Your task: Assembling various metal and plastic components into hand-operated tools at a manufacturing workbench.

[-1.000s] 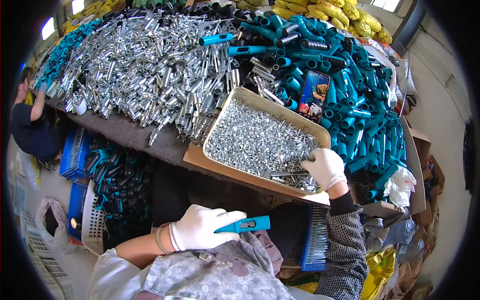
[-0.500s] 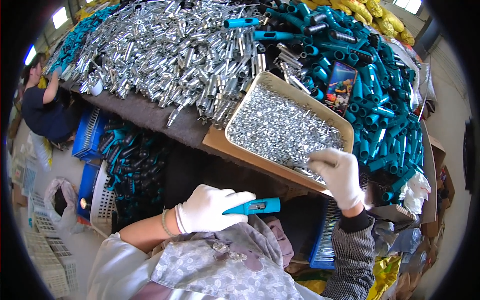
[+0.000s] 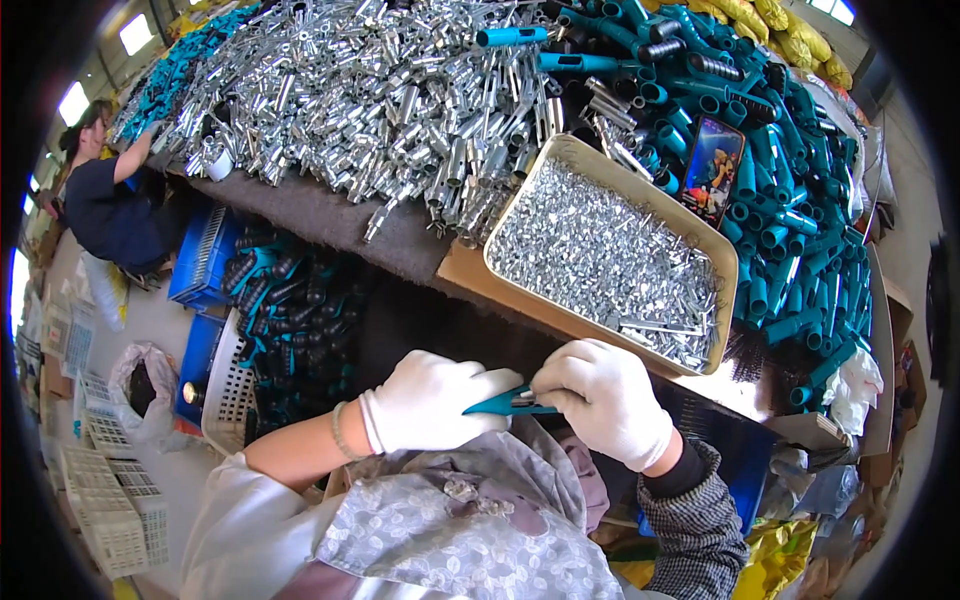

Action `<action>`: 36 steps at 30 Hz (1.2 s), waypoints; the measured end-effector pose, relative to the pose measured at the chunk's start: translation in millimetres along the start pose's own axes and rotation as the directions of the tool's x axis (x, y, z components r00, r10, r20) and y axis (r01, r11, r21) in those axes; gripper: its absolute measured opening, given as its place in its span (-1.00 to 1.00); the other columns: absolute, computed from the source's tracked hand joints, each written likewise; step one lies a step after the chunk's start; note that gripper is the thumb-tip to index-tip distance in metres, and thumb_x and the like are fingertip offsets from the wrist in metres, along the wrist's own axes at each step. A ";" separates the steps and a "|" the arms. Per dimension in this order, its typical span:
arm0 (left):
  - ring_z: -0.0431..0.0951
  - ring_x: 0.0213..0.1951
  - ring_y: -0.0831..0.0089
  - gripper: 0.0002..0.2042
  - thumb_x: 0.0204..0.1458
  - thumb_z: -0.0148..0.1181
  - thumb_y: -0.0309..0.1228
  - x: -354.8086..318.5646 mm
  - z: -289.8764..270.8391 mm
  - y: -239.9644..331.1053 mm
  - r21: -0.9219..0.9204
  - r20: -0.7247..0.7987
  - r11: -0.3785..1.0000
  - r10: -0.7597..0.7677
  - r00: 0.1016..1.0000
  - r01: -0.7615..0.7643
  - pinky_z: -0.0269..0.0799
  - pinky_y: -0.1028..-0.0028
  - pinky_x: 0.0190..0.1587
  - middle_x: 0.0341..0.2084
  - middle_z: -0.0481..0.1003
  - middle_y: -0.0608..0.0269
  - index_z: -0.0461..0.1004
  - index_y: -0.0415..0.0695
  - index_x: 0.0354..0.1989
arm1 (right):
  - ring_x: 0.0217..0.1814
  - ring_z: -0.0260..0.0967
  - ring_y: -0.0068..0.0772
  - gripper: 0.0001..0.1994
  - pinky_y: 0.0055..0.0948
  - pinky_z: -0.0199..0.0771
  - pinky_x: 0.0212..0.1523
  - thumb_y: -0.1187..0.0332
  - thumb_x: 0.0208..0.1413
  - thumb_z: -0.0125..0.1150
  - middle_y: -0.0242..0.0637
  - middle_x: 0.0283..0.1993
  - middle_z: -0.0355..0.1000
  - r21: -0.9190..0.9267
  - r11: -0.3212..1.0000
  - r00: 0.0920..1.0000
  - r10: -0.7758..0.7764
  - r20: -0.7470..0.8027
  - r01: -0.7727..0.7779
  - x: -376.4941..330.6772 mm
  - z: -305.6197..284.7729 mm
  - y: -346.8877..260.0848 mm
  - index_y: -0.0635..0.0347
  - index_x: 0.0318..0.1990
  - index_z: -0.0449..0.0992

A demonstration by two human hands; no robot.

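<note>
My left hand (image 3: 432, 401), in a white glove, grips a teal plastic handle (image 3: 497, 403) held level above my lap. My right hand (image 3: 603, 397), also gloved, meets the handle's right end and pinches a small silver metal piece (image 3: 524, 399) against it. Just beyond my hands a tan metal tray (image 3: 571, 151) full of small silver metal pieces rests on the edge of the dark table (image 3: 330, 222). Behind the tray lie a heap of shiny metal tubes (image 3: 360, 90) and a pile of teal handles (image 3: 790, 200).
Blue and white crates (image 3: 225, 385) with black-and-teal handles stand on the floor at my left. Another person (image 3: 105, 200) in dark clothes works at the far left. A phone (image 3: 712, 170) lies among the teal handles. White baskets (image 3: 95, 490) sit at lower left.
My right hand has left the tray of metal pieces and come down to the teal handle in my left hand, now holding a small metal piece at its end.
</note>
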State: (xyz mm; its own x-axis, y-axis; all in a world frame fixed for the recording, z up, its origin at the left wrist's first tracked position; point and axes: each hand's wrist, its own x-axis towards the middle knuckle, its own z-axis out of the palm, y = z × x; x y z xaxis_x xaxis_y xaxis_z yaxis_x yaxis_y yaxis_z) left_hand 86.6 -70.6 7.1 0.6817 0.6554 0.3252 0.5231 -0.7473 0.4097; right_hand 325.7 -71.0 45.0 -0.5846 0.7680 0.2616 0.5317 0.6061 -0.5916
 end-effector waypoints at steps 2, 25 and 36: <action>0.55 -0.61 0.29 -0.69 0.00 0.29 -0.06 0.9 2.5 -0.1 0.010 0.009 1.000 -0.007 1.000 0.007 0.45 0.35 -0.57 -0.62 0.46 0.30 0.52 0.07 -0.16 | -0.25 0.46 -0.21 -0.94 -0.31 0.48 -0.22 0.41 -0.05 0.30 -0.34 -0.34 0.48 -0.059 0.997 0.998 -0.052 0.028 0.054 -0.6 5.3 2.6 0.06 -0.38 0.60; 0.55 -0.60 0.28 -0.62 0.02 0.29 -0.06 -3.5 3.5 13.4 -0.022 0.102 0.999 0.049 0.994 -0.047 0.44 0.33 -0.56 -0.61 0.43 0.28 0.51 0.04 -0.04 | -0.23 0.53 -0.08 -0.49 -0.25 0.49 -0.18 0.01 -0.04 0.29 0.05 -0.30 0.55 0.167 0.850 0.672 0.259 0.694 -0.500 10.9 -0.2 31.3 0.36 -0.16 0.60; 0.59 -0.27 0.17 -0.57 -0.22 0.39 -0.41 4.4 -6.1 1.3 -0.104 -0.058 0.994 -0.045 0.997 0.039 0.54 0.31 -0.24 -0.29 0.56 0.19 0.54 -0.10 -0.07 | -0.37 0.53 0.02 -0.75 -0.19 0.53 -0.31 0.19 0.19 0.18 -0.06 -0.43 0.53 -0.047 0.970 0.969 0.241 0.063 -0.238 27.5 -16.6 22.0 0.16 -0.33 0.65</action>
State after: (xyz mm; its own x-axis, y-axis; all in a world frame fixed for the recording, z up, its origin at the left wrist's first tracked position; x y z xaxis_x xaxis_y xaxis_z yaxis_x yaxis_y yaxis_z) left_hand 87.1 -68.0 14.3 0.6268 0.6935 0.3552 0.4929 -0.7060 0.5085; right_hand 331.5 -33.2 51.8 -0.4767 0.8768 0.0632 0.6837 0.4149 -0.6004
